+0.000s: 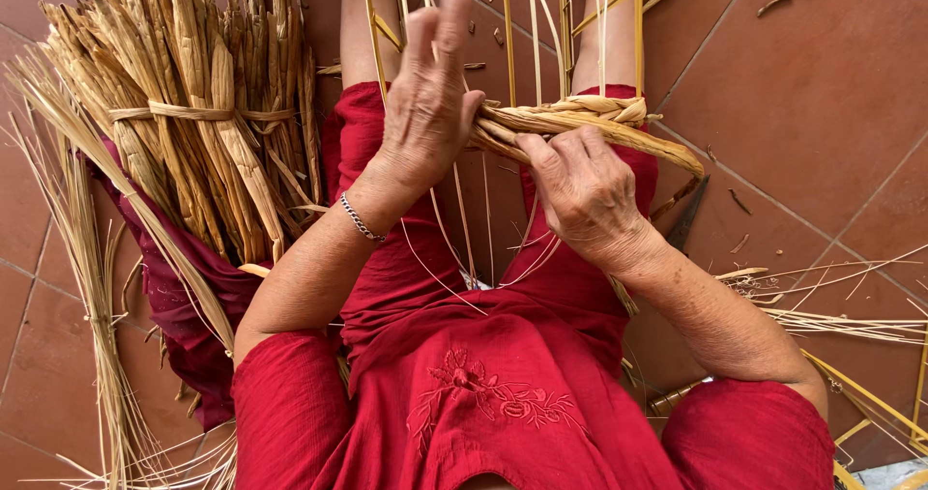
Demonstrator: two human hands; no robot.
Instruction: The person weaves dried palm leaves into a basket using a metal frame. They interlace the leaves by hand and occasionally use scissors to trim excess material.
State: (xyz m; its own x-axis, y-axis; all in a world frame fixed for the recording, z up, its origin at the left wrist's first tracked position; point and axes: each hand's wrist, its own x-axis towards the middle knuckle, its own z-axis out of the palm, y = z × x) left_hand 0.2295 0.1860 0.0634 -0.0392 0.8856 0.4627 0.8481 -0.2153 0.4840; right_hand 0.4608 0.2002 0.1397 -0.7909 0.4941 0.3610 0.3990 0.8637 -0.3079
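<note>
The right hand (585, 195) has its grip closed around a thick plait of dried straw (580, 123), thumb pressed over the top of it, fingers curled beneath. The plait lies across the person's lap just past the middle of the view, running from about 9 o'clock of that hand out toward 3 o'clock, where it tapers to a point over the tiled floor (802, 94). The left hand (430, 99) sits at 10 o'clock of the right one, touching the near end of the plait with its palm side; its grip is wide, fingers stretched upward and apart, closed on nothing that can be seen. A thin bracelet (360, 221) circles the left wrist. Fine loose strands (454, 258) hang from the plait down over the red dress (483, 393). At 9 o'clock of the hands, well apart, a tied bundle of dried stalks (193, 113) rests on a dark red cloth (179, 306). At 3 o'clock, scattered straws (851, 321) lie on the floor.
</note>
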